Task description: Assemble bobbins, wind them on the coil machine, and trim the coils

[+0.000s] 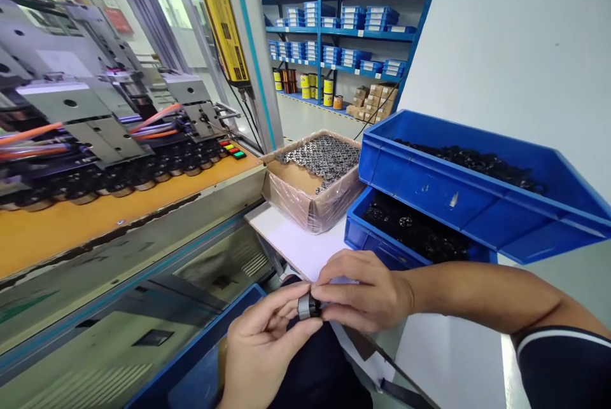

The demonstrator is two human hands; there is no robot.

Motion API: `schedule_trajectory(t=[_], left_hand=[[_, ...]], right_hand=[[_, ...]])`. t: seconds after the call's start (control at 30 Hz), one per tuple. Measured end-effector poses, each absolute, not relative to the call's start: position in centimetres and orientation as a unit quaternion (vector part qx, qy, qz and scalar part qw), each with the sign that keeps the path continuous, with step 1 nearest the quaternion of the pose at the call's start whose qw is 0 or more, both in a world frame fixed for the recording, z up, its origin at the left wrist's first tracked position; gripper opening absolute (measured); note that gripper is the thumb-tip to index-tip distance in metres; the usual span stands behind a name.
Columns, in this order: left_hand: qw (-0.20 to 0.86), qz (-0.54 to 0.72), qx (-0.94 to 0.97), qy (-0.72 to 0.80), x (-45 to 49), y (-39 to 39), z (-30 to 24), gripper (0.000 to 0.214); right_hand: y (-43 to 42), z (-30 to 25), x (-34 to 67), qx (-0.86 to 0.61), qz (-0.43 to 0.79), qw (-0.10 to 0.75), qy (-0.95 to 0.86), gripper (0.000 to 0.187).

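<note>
Two hands on one little part here — the left hand (260, 342) has the grey ring (303, 309) pinched from its side, and the right hand (370, 288) has its fingertips on the black end (315, 306) opposite. So both are closed on the same piece, nearly meeting over it. It's held up in the air above the person's lap (317, 367), just off the near edge of the white table (305, 253).

My guess is the step is seating or checking that black end against the ring. To do it well, I'd hold the two faces square, turn the black bit gently till it lines up, then press evenly all round instead of on one side. A crooked fit is the thing to watch for. Can't tell from here if it's fully home — the fingers cover too much.

Pose-wise, the left palm faces inward, thumb along the lower side, index finger over the top. The right hand is back-up with its fingers pointing left, and the right forearm (458, 288) lies roughly level in front of the lower blue bin (377, 250). The cardboard box (289, 199) of small grey-and-black pieces sits farther off on the table.
</note>
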State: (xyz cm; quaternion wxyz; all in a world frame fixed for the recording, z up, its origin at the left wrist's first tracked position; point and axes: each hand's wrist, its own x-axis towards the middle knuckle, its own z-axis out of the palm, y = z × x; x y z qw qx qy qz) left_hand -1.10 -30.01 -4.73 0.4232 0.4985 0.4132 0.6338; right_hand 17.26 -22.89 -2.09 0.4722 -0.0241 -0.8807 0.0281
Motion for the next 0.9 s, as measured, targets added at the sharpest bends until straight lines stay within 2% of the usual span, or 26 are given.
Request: schedule_trajectory(t=[0.37,0.7,0.77,0.9], left_hand=[[0.460,0.616,0.501,0.396,-1.5,-30.5,-3.5,0.047],[0.468,0.635,0.484,0.378,0.3,-30.8,-5.6,0.042],[0.421,0.646,0.509,0.382,0.4,-30.8,-5.6,0.044],[0.178,0.621,0.665,0.375,-0.9,-30.6,-4.3,0.033]], right_hand=[[-23.4,-1.9,17.4,-0.008,-0.005,0.454,-0.891,0.020],[-23.1,-1.6,17.3,0.018,-0.128,0.474,-0.871,0.024],[-23.1,-1.5,17.3,0.015,-0.116,0.474,-0.873,0.021],[-23.6,-1.6,17.3,-0.009,-0.035,0.473,-0.880,0.013]])
